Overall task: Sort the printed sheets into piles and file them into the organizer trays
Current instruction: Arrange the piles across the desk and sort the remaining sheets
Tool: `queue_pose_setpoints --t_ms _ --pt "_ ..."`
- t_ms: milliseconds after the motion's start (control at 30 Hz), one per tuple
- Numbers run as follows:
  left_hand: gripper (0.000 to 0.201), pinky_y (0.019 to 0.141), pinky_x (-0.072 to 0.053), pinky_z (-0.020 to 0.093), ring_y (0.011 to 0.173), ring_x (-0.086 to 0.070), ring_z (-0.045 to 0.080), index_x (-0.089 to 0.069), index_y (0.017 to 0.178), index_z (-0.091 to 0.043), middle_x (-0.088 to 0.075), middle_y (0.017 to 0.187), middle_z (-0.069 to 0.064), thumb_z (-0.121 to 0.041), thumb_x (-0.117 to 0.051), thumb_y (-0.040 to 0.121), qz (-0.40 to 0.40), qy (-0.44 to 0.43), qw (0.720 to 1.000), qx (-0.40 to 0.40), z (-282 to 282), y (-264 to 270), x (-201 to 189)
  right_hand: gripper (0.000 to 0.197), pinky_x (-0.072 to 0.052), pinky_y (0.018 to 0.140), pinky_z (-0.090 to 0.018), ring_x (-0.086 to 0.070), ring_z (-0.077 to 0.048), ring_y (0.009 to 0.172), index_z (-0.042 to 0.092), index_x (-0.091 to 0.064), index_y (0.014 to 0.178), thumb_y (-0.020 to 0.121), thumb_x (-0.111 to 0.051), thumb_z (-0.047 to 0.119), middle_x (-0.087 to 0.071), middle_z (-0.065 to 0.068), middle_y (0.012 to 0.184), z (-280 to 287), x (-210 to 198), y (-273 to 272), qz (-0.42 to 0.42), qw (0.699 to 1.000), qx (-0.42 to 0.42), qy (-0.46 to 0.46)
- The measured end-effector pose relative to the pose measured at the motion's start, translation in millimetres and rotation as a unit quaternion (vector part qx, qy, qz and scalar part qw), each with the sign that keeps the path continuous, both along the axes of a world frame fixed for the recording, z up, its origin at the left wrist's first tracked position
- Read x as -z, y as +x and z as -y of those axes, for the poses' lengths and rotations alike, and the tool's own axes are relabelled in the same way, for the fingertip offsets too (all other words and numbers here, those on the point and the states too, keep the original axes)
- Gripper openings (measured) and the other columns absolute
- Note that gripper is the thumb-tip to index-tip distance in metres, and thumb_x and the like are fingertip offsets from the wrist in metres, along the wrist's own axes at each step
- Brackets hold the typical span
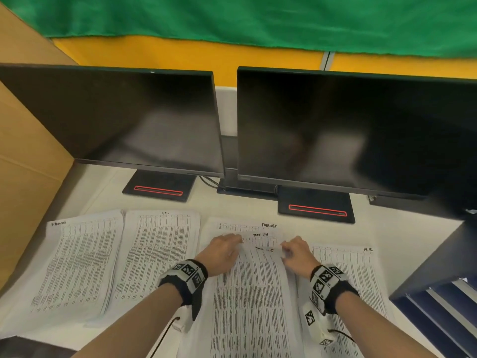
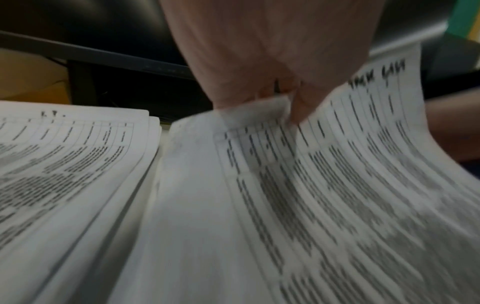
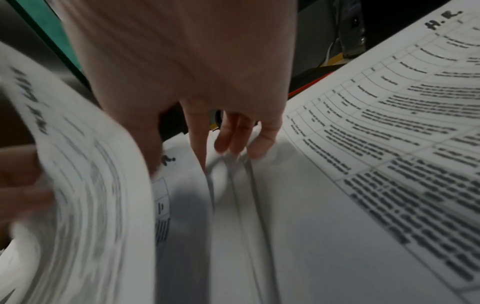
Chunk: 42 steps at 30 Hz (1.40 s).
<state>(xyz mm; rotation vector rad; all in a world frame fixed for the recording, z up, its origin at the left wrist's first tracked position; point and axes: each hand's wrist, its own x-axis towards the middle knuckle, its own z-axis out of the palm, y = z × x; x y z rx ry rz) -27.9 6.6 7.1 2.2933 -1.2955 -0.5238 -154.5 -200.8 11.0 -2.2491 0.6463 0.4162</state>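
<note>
Lying lengthwise, top sheet (image 1: 249, 293) headings toward monitors (image 1: 348, 125)

printed text on sheets (image 2: 311, 185) too blurred to read; left hand (image 2: 272, 51) fingers hidden behind paper edge.

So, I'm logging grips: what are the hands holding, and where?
Both the left hand and right hand pinch the top sheet of the middle pile at its far corners.

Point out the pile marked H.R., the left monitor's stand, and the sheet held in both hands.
H.R. pile (image 1: 361, 275): head view, printed top sheet.
Left monitor's stand (image 1: 158, 186): head view, base plate.
Held sheet (image 1: 258, 280): head view, printed middle.
</note>
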Motion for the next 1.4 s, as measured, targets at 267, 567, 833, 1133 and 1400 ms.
queue_pose_setpoints --t_ms 267,567,833,1133,1400 --pt "0.003 0.066 -0.051 0.034 0.076 -0.063 0.024 -0.053 0.088 -0.017 -0.067 0.089 0.008 -0.018 -0.053 0.086 -0.091 -0.016 0.992 -0.09 -3.1 13.8 -4.4 0.031 -0.051 0.078 -0.027 -0.058 -0.02 0.101 0.015 -0.041 0.117 0.09 -0.057 0.016 -0.056 -0.004 0.114 -16.8 -2.7 -9.3 -0.002 0.972 0.117 0.205" --pt "0.038 0.099 -0.04 0.035 0.107 -0.045 0.019 -0.054 0.122 -0.015 -0.045 0.117 0.002 -0.021 -0.049 0.084 0.018 0.054 0.997 -0.048 1.2 18.1 12.2 0.066 -0.02 0.117 -0.039 -0.022 -0.03 0.143 0.013 -0.008 0.151 0.091 -0.032 -0.002 -0.019 -0.013 0.157 20.8 -11.0 -27.4 -0.064 0.955 0.254 0.142" --pt "0.034 0.104 -0.039 0.033 0.124 -0.039 0.021 -0.052 0.12 -0.012 -0.036 0.14 0.003 -0.018 -0.046 0.086 0.083 0.071 0.994 -0.029 0.4 9.2 20.0 0.045 -0.048 0.093 -0.046 -0.056 -0.042 0.109 0.006 -0.025 0.129 0.091 -0.048 0.015 -0.056 -0.027 0.121 85.8 -6.9 -92.8 -0.115 0.926 0.334 -0.131" --pt "0.026 0.092 -0.048 0.036 0.112 -0.046 0.024 -0.056 0.11 -0.008 -0.044 0.126 0.008 -0.012 -0.047 0.086 0.122 0.016 0.992 -0.022 -1.3 3.1 26.9 0.048 -0.038 0.099 -0.042 -0.046 -0.027 0.119 0.019 -0.042 0.136 0.088 -0.051 0.02 -0.049 -0.011 0.13 45.6 -18.0 -55.4 0.01 0.929 0.137 -0.345" --pt "0.025 0.089 -0.049 0.028 0.106 -0.05 0.02 -0.058 0.11 -0.011 -0.046 0.123 0.005 -0.015 -0.047 0.088 0.116 -0.005 0.993 -0.037 -3.5 -1.5 25.9 0.017 -0.033 0.085 -0.036 -0.051 -0.019 0.095 0.023 -0.056 0.086 0.088 -0.053 0.04 -0.056 0.003 0.095 -9.5 -5.7 -0.7 0.062 0.983 0.05 -0.164"
